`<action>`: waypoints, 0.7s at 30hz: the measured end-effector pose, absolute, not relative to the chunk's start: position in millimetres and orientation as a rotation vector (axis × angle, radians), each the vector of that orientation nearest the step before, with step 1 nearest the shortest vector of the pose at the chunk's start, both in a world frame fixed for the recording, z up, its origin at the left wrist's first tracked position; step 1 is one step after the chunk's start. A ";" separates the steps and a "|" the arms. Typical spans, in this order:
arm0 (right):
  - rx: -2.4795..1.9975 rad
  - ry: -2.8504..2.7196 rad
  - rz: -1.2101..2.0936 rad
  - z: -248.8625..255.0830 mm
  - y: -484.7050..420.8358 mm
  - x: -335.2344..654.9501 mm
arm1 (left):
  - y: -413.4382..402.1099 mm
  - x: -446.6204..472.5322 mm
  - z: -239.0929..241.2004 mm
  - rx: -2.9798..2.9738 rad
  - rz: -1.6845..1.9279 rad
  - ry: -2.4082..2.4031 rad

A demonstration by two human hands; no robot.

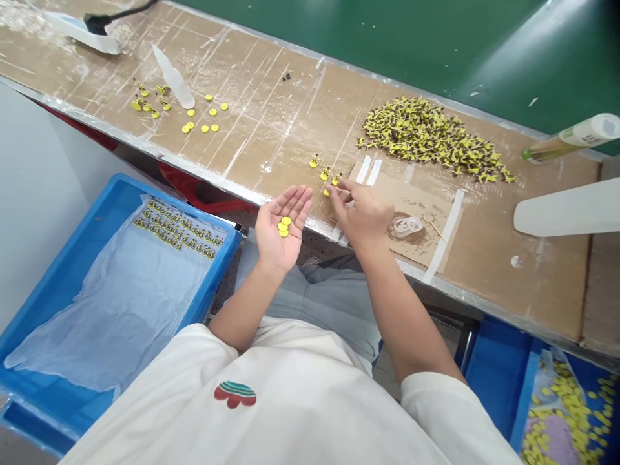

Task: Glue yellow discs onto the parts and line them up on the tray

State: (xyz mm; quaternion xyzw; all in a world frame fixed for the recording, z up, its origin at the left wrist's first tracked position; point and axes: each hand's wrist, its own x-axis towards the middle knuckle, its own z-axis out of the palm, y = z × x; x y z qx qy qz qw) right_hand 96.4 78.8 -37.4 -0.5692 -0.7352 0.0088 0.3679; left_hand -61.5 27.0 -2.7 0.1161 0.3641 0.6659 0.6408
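My left hand [281,226] is palm up with fingers stretched out, and several small yellow discs [283,226] lie in its palm. My right hand [361,210] is at the table's front edge, thumb and fingertips drawn together at another yellow disc [326,192]; how firmly they grip it is partly hidden. Close to these fingertips stand small dark-and-yellow figures on yellow bases [324,174]. Right of that hand, a clear shallow cup [407,225] sits in a wet brown patch on a taped cardboard sheet [431,248], with a thin stick [436,230] beside it.
A heap of yellow-and-dark figures [431,135] lies at the back right. A white nozzle bottle [177,81], loose discs [213,112] and more figures [155,97] are leftward. A lined blue tray [113,194] holds figures in rows; a lower-right blue bin [518,400] holds discs.
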 end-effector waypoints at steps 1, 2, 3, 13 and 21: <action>-1.446 -1.846 0.032 -34.2 72.3 95.5 | 26.1 -60.7 -1.1 0.276 1.507 0.820; -1.425 -1.811 0.051 -30.6 64.2 93.9 | 25.0 -59.6 0.8 0.288 1.493 0.806; -1.393 -1.794 0.085 -26.9 55.2 91.6 | 23.8 -58.2 2.7 0.303 1.475 0.788; -1.127 -2.007 0.675 -5.6 15.3 82.8 | 16.2 -40.0 5.7 0.297 1.243 0.650; -1.214 -1.462 0.999 4.1 8.5 90.9 | 14.8 -28.1 0.3 0.197 1.313 0.644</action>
